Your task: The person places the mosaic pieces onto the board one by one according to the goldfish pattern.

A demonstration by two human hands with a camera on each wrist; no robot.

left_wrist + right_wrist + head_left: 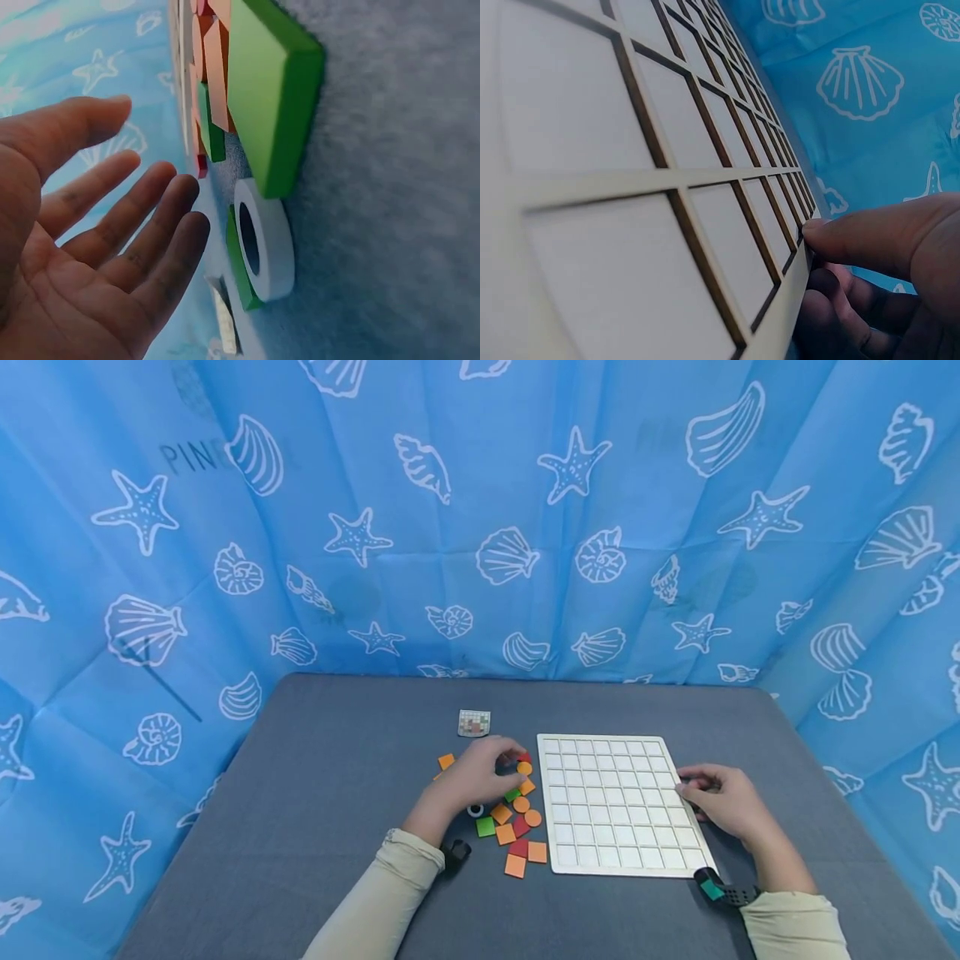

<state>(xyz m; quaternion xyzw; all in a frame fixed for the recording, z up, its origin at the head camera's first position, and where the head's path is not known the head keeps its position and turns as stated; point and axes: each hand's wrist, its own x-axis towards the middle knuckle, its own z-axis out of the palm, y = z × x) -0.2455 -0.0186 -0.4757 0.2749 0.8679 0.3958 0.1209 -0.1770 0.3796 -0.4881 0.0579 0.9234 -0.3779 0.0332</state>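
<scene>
Many small tiles [506, 834] lie on the grey table [337, 818], just beside the left edge of the white grid board [611, 802]. I judge them light and stiff, perhaps slippery on their smooth faces, so I would pinch each by its side edges. The board seems rigid, but its thin dividers could be fragile; the rim is the better place to hold. The tiles are orange, red and green, square or round. My left hand [476, 774] hovers over them with fingers spread, holding nothing; my right hand [726, 795] pinches the board's right rim, thumb against it.
</scene>
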